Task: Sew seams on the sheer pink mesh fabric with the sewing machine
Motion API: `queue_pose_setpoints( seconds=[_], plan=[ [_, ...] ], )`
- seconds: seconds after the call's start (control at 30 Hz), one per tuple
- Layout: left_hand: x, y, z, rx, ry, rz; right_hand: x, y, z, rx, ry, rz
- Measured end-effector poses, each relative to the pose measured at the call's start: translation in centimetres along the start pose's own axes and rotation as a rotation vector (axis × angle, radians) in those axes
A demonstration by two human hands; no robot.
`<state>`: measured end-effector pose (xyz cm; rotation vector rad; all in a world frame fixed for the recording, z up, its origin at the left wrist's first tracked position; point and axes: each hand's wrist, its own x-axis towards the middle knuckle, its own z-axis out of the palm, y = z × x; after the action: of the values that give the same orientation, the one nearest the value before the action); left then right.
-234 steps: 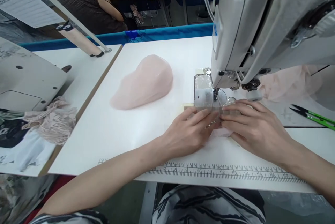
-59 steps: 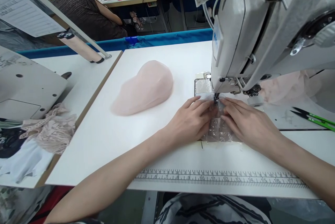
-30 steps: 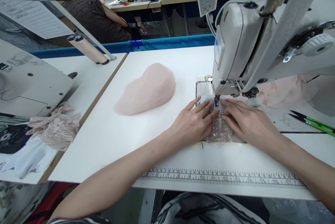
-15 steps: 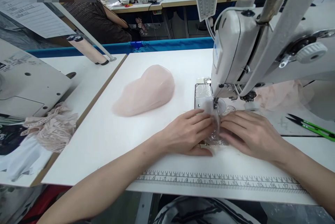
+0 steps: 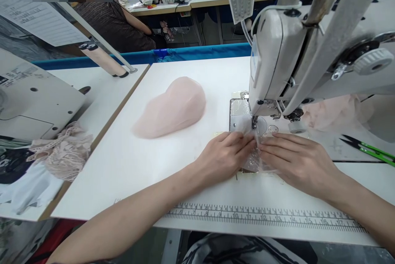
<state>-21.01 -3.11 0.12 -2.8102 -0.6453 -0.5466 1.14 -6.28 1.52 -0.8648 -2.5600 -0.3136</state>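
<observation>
A narrow piece of sheer pale fabric (image 5: 258, 153) runs under the presser foot (image 5: 254, 122) of a white sewing machine (image 5: 271, 58). My left hand (image 5: 226, 153) is closed on the fabric's left side, its fingers bent close to the foot and its thumb hidden. On the other side, my right hand (image 5: 296, 161) lies over the fabric with fingers stretched out flat; its thumb cannot be seen. The shiny metal machine plate (image 5: 239, 111) shows just beyond my left fingers. Left of my hands, a pink moulded cup-shaped piece (image 5: 175, 107) rests on the white table (image 5: 148, 161).
Green-handled thread snips (image 5: 368, 149) and crumpled pink sheer fabric (image 5: 336, 112) lie at the right. A printed ruler (image 5: 247, 214) runs along the front edge. Beige lace trim (image 5: 66, 153) is heaped at the left. A person (image 5: 114, 25) sits beyond the blue-edged table.
My left hand's fingers have bent and drawn together, and its thumb has gone out of sight. My right fingers have straightened a little and lie flatter. The pink cup has stayed put.
</observation>
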Motion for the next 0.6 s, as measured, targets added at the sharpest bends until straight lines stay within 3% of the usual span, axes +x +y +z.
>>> queue_pose_setpoints(
  seconds=[0.13,0.23,0.47,0.6],
  plan=[
    [-0.1,-0.1,-0.2,-0.036,-0.017,-0.019,0.1,0.1,-0.2,0.044,0.013,-0.002],
    [0.2,-0.5,-0.1,-0.13,-0.07,-0.112,0.1,0.2,-0.2,0.12,0.04,0.053],
    [1.9,-1.6,-0.2,-0.565,-0.118,-0.353,0.3,0.8,-0.1,0.419,-0.01,0.572],
    [2.3,-1.5,-0.8,-0.655,-0.128,-0.504,0.5,0.9,0.0,0.448,-0.008,0.63]
  ],
)
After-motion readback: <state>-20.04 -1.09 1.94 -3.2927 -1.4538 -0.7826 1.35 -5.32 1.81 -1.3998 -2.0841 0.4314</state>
